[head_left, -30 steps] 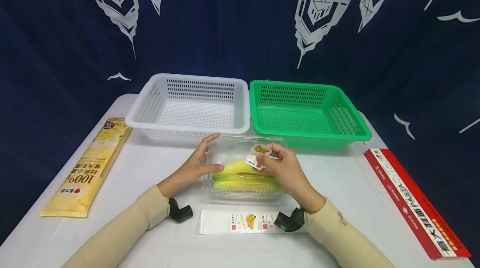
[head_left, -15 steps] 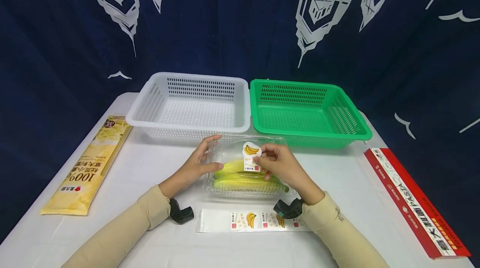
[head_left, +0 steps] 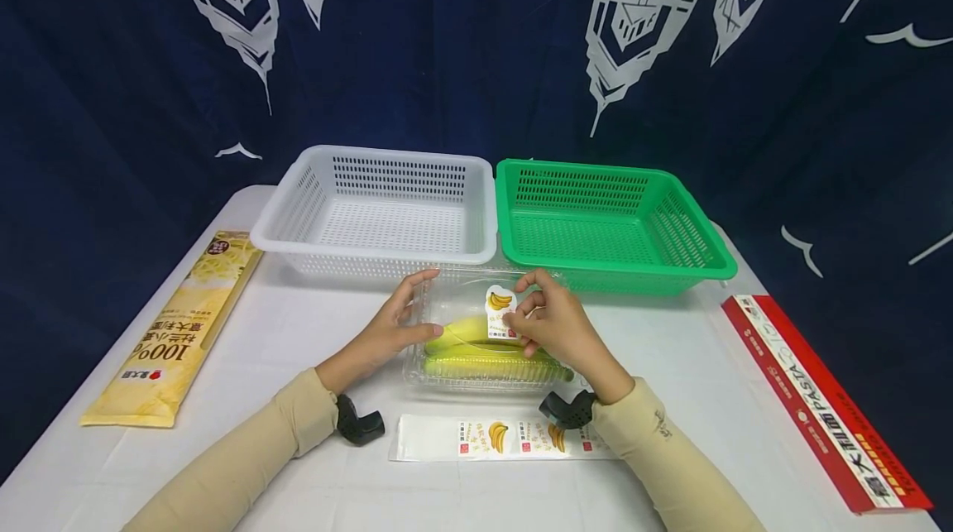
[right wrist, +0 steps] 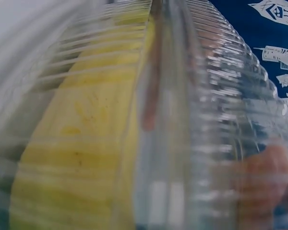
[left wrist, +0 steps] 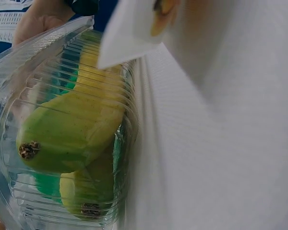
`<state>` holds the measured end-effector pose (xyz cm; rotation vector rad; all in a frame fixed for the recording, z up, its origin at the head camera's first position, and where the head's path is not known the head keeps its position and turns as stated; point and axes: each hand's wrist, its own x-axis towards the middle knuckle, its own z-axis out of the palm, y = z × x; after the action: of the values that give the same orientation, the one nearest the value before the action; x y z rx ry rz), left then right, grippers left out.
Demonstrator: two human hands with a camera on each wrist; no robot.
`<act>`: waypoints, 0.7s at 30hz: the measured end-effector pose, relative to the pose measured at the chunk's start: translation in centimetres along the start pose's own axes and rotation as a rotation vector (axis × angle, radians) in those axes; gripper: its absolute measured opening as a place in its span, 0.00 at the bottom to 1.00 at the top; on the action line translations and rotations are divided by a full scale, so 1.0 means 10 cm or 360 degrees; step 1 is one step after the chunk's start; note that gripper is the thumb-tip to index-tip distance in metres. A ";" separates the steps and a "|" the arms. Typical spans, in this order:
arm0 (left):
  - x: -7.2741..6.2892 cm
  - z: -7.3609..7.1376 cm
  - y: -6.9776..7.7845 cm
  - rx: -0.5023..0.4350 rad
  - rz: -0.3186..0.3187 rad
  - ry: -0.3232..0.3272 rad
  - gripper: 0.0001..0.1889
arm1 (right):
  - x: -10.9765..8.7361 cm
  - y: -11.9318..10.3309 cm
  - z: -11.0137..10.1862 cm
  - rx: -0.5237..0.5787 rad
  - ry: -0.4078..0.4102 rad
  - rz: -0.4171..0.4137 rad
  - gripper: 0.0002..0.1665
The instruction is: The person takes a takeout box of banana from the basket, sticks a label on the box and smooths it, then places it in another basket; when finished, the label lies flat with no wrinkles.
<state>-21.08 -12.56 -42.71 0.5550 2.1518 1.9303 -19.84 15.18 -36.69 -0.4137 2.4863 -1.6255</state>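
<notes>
Clear, thin-walled plastic makes up the ribbed box (head_left: 452, 298), which sits on the tabletop (head_left: 298, 333) before the white basket (head_left: 372, 255) and the green basket (head_left: 618, 270); whether it touches either cannot be told. Inside, bananas (left wrist: 67, 129), yellow with greenish parts and dark ends, show through the ribs. Left hand (head_left: 381, 332): fingers grasp the box's left end, thumb over the near part, index reaching to the far corner. Right hand (head_left: 563, 329): fingers bent at the banana-printed sticker (head_left: 501, 313) on the lid, thumb over its right edge, index raised away from it; cannot tell whether the sticker is pinched or merely touched. Printed strip (head_left: 502, 439) lies on the near side of the box. Handling, judged: box shell light, springy and slick, likely to buckle if squeezed mid-lid; most of the weight should be fruit, firm but easily bruised and perhaps free to slide. Best hold: both short ends, low, near the base. Sticker: limp and light, probably tacky beneath, prone to creasing; take by one edge, and press from the middle outward, gently, since the lid may flex.
</notes>
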 end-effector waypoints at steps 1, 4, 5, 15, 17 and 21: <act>0.00 0.00 0.00 0.0001 -0.0005 0.0002 0.47 | 0.00 0.00 0.00 -0.0011 0.0002 -0.0002 0.23; -0.01 0.00 0.00 0.0004 -0.0006 0.0002 0.47 | 0.01 0.01 0.01 -0.0047 0.0015 -0.0012 0.23; 0.00 0.00 0.00 0.0003 -0.0001 0.0002 0.47 | 0.01 0.01 0.01 -0.0058 0.0020 -0.0016 0.23; 0.00 0.00 0.00 -0.0007 0.0040 -0.0016 0.47 | 0.01 0.00 0.02 -0.0125 0.0083 -0.0008 0.23; 0.01 -0.01 -0.01 -0.0005 0.0039 -0.0016 0.47 | 0.00 0.00 0.02 -0.0144 0.0091 -0.0012 0.21; 0.00 -0.01 -0.01 0.0010 0.0021 -0.0012 0.47 | 0.00 0.00 0.03 -0.0245 0.0092 -0.0019 0.12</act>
<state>-21.17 -12.64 -42.82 0.5780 2.1557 1.9256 -19.73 14.90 -36.84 -0.4057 2.6674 -1.4760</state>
